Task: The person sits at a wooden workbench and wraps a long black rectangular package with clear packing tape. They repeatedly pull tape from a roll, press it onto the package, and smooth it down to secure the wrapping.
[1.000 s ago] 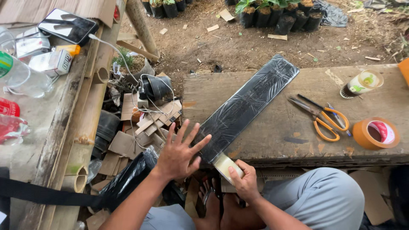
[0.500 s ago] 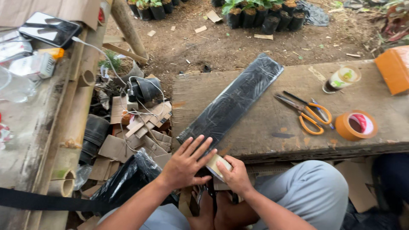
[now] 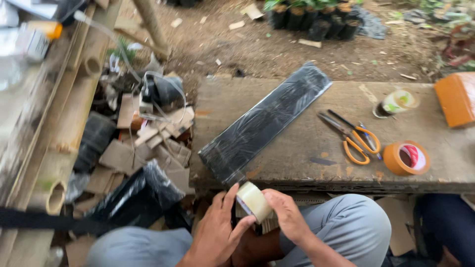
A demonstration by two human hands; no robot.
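Two hands, the left hand [image 3: 215,232] and right hand [image 3: 287,217], pinch a roll of clear tape [image 3: 254,201] between them, just below the bench's [image 3: 307,153] near edge. The black wrapped slab [image 3: 264,123] lies just beyond, apparently joined to the roll by a film strand, its long axis running up-right, its near end closer to the left hand.

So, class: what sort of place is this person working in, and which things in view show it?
Probably an outdoor garden or nursery work area: bare soil ground, small potted plants in black bags, and a rough wooden bench.

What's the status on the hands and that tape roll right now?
Both hands, left hand and right hand, grip the clear tape roll over the lap. Black wrapped package lies on the wooden bench, untouched. Nothing in between.
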